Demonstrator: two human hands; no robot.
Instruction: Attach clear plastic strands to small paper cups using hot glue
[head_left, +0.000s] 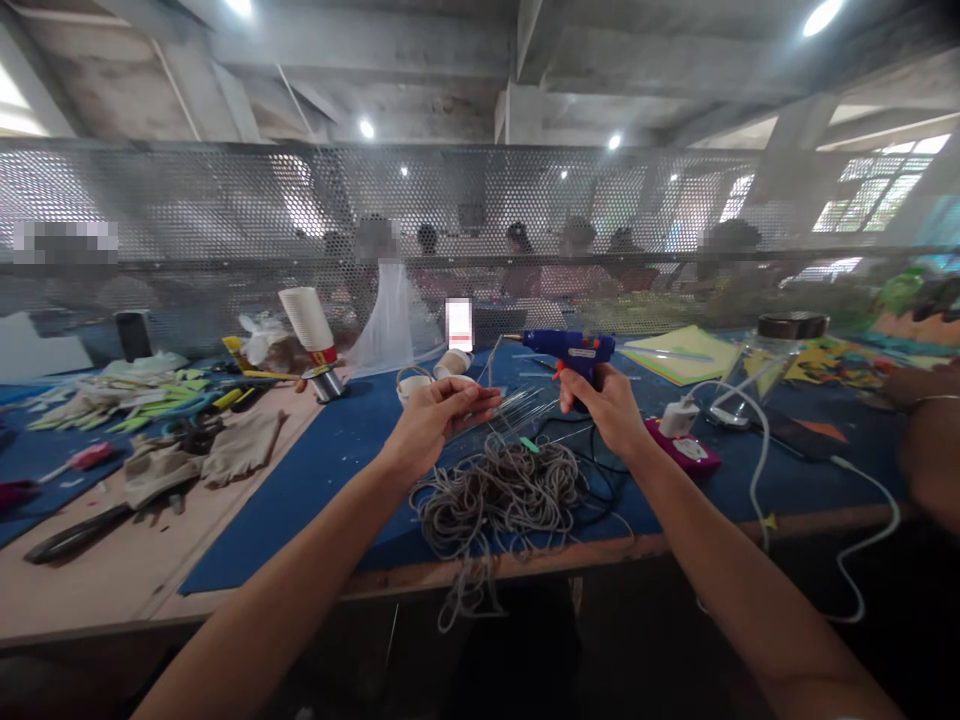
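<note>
My right hand [607, 405] is wrapped round the handle of a blue hot glue gun [566, 348], whose nozzle points left. My left hand [431, 420] pinches a thin grey cord [493, 362] that rises from the fingertips close to the nozzle tip. Just behind the left hand are a white cup [414, 384] and a second pale cup-like piece [453, 364], both partly hidden. Below both hands lies a tangled heap of grey cord [502, 495], some of it hanging over the table edge. Clear glue sticks [525, 408] lie between the hands.
A perforated metal screen [480, 200] stands behind the blue table mat [300, 510]. To the left are stacked paper cups [306, 318], gloves [244, 447] and a black-handled tool [79, 533]. Rightward are a purple power socket [686, 450], white cable [761, 470], a jar [765, 365] and another person's arm [934, 440].
</note>
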